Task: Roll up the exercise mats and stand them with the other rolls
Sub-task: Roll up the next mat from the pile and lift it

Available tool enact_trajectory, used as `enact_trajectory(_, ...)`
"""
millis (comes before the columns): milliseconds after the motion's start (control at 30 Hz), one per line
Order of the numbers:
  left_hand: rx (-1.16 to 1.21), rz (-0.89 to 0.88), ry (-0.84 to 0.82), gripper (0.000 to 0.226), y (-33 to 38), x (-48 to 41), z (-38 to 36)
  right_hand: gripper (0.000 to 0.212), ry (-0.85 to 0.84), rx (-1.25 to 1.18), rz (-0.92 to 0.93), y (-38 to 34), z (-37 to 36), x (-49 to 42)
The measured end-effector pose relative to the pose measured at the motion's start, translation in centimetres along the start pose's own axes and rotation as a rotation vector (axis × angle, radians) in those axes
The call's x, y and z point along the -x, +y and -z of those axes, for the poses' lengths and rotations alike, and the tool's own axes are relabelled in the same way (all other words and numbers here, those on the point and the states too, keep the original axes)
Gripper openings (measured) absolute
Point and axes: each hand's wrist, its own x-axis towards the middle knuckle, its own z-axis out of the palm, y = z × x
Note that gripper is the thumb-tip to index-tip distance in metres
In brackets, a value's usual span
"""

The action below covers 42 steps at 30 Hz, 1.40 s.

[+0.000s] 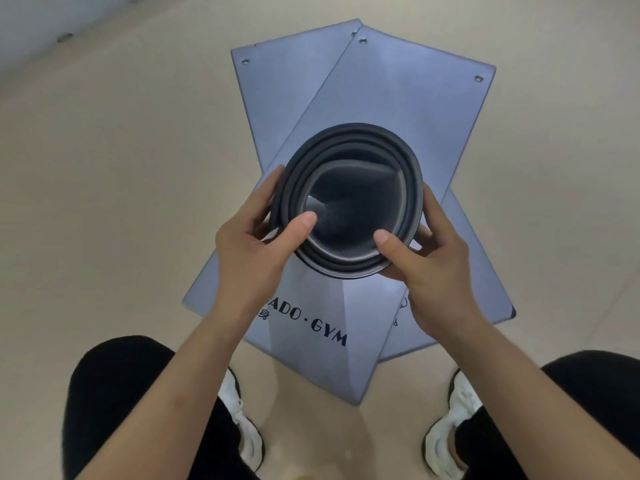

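I look straight down into the open end of a rolled dark grey exercise mat, held upright in front of me. My left hand grips its left side, thumb hooked over the rim. My right hand grips the right side, thumb also over the rim. Under the roll, two flat blue-grey mats lie crossed on the floor: the top mat carries black "GYM" lettering near my feet, and the lower mat sticks out to the far left and near right.
Pale beige floor surrounds the mats. A white wall base runs along the top left. My two white shoes and black trouser legs stand at the near edge of the top mat.
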Motion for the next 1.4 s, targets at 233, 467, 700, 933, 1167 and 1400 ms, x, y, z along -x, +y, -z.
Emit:
enact_trajectory(233,0.074,0.258,-0.033,0.069,6.8,-1.6,1.3,0.079,0.003,0.05,-0.249,-8.4,-2.8,-1.7)
enact_trajectory(467,0.192,0.477,0.005,0.053,19.3,0.7,8.1,0.077,-0.104,0.194,-0.431,-21.2,-9.0,1.5)
enact_trajectory(700,0.297,0.651,0.086,0.06,28.7,3.8,20.1,0.077,-0.224,0.295,-0.566,-32.2,-20.1,6.2)
enact_trajectory(933,0.336,0.665,0.146,0.065,32.8,4.1,34.1,0.073,-0.315,0.37,-0.54,-36.9,-34.3,9.0)
enact_trajectory(1167,0.3,0.584,0.286,0.072,34.3,0.3,44.7,0.074,-0.436,0.37,-0.512,-38.1,-46.6,6.7)
enact_trajectory(1400,0.266,0.59,0.421,0.068,34.1,-8.0,53.2,0.074,-0.522,0.278,-0.531,-38.0,-58.2,0.1)
